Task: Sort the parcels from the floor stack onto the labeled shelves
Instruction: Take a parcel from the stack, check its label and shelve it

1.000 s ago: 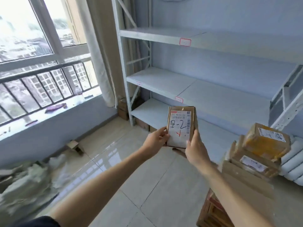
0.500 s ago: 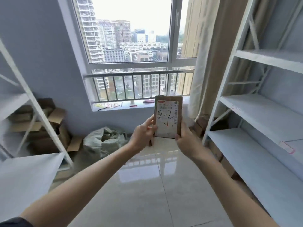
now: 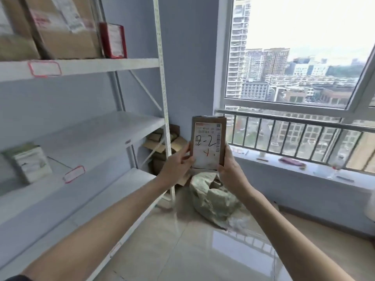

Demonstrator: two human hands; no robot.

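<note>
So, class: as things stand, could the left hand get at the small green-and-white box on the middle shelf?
Probably not yet: the left hand grips the parcel alongside the right hand. Nothing blocks the way to the green-and-white box.

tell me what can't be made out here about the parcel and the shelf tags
Head view only:
- shelf tags and: red-bordered, writing blurred out.
- parcel: handwritten 2-2 reads; small print and barcode too small; lower corners covered by left hand and right hand.
- top-shelf boxes: cut off by the frame's upper edge, labels blurred.
</note>
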